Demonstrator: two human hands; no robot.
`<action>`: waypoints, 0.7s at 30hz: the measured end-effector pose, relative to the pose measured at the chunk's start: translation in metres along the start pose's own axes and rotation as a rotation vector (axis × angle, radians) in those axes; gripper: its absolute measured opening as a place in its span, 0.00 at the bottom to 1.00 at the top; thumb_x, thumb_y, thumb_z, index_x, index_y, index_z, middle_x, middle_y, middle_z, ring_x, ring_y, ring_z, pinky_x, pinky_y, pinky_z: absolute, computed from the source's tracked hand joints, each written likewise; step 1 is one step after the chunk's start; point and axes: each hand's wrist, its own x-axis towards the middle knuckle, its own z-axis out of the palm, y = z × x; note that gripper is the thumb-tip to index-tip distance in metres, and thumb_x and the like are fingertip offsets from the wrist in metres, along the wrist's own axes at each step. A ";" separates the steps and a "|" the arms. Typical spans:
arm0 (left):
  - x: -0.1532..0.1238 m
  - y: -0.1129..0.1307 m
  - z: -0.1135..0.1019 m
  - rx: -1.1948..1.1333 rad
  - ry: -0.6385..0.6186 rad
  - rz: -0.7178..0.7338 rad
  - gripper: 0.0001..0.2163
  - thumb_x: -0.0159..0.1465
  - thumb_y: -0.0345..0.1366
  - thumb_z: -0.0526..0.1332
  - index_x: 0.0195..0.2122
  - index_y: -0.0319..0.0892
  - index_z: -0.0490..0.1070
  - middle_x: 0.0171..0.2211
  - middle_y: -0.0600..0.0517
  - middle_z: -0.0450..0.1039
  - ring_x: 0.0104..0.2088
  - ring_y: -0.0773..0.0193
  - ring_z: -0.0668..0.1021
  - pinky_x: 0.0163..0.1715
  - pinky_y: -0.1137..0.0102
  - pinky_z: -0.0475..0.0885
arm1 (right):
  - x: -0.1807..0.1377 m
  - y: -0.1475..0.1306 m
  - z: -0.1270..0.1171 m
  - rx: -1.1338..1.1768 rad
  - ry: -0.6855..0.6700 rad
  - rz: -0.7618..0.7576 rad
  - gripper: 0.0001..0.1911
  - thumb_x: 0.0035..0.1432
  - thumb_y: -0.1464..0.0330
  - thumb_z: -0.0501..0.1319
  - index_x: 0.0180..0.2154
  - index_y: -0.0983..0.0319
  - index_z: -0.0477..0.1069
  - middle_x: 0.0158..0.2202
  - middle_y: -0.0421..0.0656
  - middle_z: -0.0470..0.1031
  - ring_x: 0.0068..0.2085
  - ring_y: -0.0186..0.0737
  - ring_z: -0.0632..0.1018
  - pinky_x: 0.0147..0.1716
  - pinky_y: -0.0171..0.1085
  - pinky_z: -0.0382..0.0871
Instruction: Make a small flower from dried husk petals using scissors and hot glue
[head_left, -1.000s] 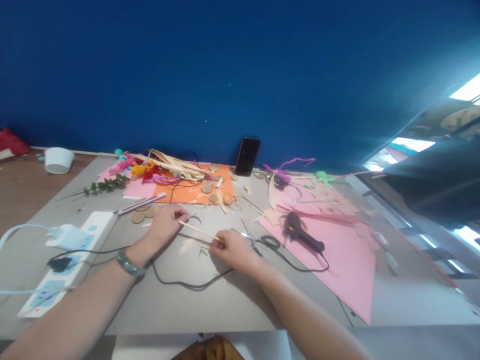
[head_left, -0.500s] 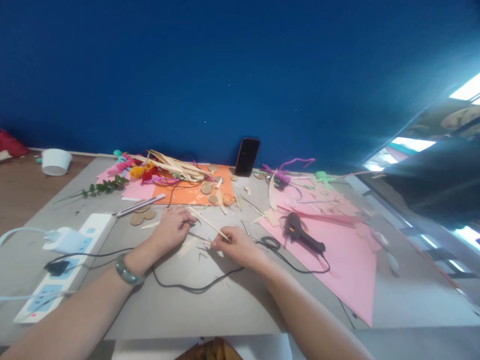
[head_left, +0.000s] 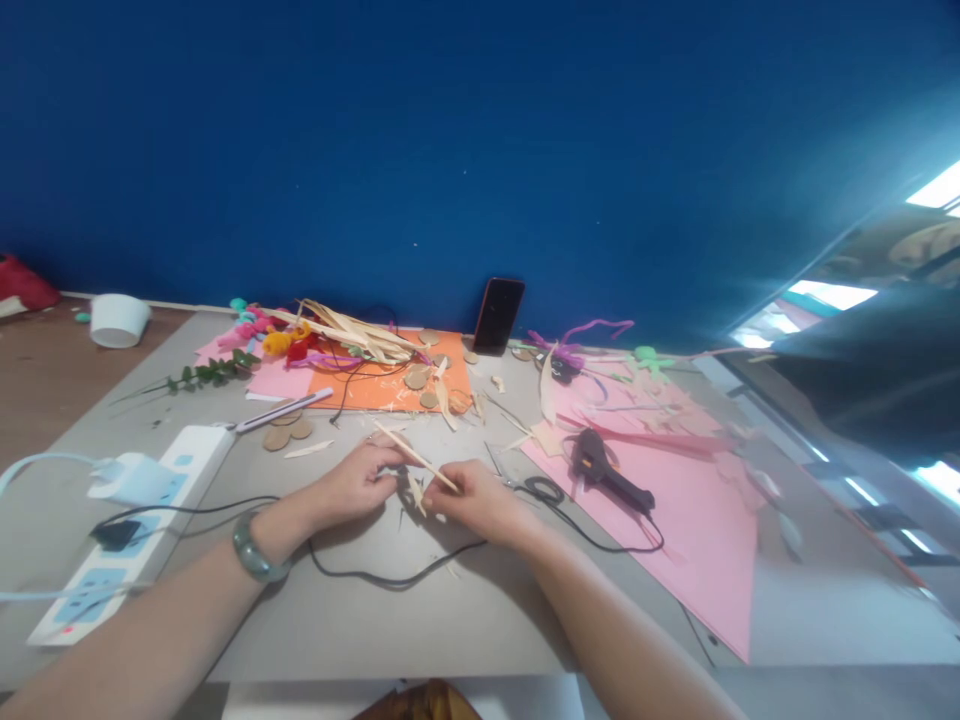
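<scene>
Pale stick [head_left: 412, 452]: slim, straight, smooth-looking, wood-toned; slants above the table between the two hands, its near end in the right hand.
Right hand [head_left: 476, 497]: thumb and fingers pinched narrow on the stick.
Left hand [head_left: 364, 480]: fingers bent, close behind the stick's middle; cannot tell whether they grip anything.
Bangle [head_left: 255, 550]: rounded, glossy, grey-green, on the left wrist.
Shavings [head_left: 416, 495]: thin, pale, ragged slivers lying between the hands.
Black cord [head_left: 397, 580]: flexible, curving across the matt grey table [head_left: 450, 630].
Glue gun [head_left: 609, 475]: dark, hard-shelled, lying on flat pink sheets [head_left: 712, 560] to the right.
Orange sheet [head_left: 360, 392]: flat, strewn with fine scraps; bundle of pale, flat, fibrous strips [head_left: 360, 335] across its far left part.
Wooden discs [head_left: 289, 432]: flat, round, brown, overlapping near the power strip [head_left: 154, 530], a long white bar with blue socket panels.
Green sprig [head_left: 210, 373]: small rounded leaves on a thin stem.
Phone [head_left: 498, 317]: dark, rectangular slab, tilted back against the blue wall [head_left: 450, 150].
</scene>
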 end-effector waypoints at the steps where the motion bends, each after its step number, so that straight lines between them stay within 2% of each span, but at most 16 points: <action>1: -0.001 0.002 0.000 -0.004 -0.017 0.000 0.22 0.50 0.22 0.54 0.43 0.45 0.78 0.41 0.49 0.76 0.46 0.57 0.74 0.50 0.64 0.65 | 0.000 0.000 0.000 0.000 -0.002 -0.001 0.06 0.48 0.68 0.61 0.27 0.64 0.74 0.21 0.37 0.71 0.22 0.30 0.66 0.24 0.30 0.58; 5: -0.002 0.005 0.001 0.006 -0.028 -0.033 0.19 0.50 0.24 0.58 0.40 0.45 0.79 0.37 0.49 0.78 0.41 0.57 0.76 0.45 0.66 0.67 | 0.000 0.004 0.001 -0.019 -0.009 -0.033 0.06 0.49 0.68 0.60 0.26 0.64 0.73 0.21 0.37 0.70 0.23 0.30 0.66 0.25 0.30 0.58; 8: -0.002 0.005 0.002 -0.007 -0.016 -0.071 0.10 0.54 0.31 0.62 0.36 0.44 0.80 0.33 0.49 0.80 0.36 0.59 0.78 0.41 0.68 0.69 | 0.001 0.006 0.000 -0.024 -0.011 -0.056 0.05 0.49 0.68 0.60 0.25 0.64 0.72 0.20 0.36 0.69 0.23 0.30 0.66 0.25 0.30 0.58; 11: -0.001 0.003 0.001 -0.026 -0.018 -0.091 0.07 0.56 0.36 0.63 0.32 0.43 0.80 0.30 0.50 0.80 0.33 0.61 0.78 0.38 0.70 0.69 | 0.001 0.006 0.000 -0.010 -0.018 -0.054 0.05 0.49 0.68 0.60 0.25 0.64 0.71 0.20 0.36 0.69 0.24 0.30 0.66 0.26 0.30 0.59; 15: 0.000 0.001 -0.001 -0.029 -0.035 -0.120 0.06 0.56 0.32 0.61 0.29 0.41 0.79 0.28 0.51 0.79 0.30 0.63 0.78 0.34 0.72 0.69 | 0.001 0.003 -0.002 -0.033 -0.021 -0.057 0.06 0.49 0.68 0.60 0.24 0.64 0.70 0.21 0.36 0.69 0.24 0.31 0.68 0.27 0.30 0.60; 21: 0.000 -0.002 -0.002 0.016 0.036 -0.131 0.07 0.51 0.27 0.59 0.28 0.38 0.77 0.26 0.51 0.76 0.28 0.65 0.75 0.28 0.74 0.66 | 0.000 0.008 -0.003 -0.134 -0.086 -0.031 0.06 0.48 0.68 0.60 0.27 0.64 0.75 0.23 0.38 0.74 0.25 0.32 0.70 0.28 0.30 0.62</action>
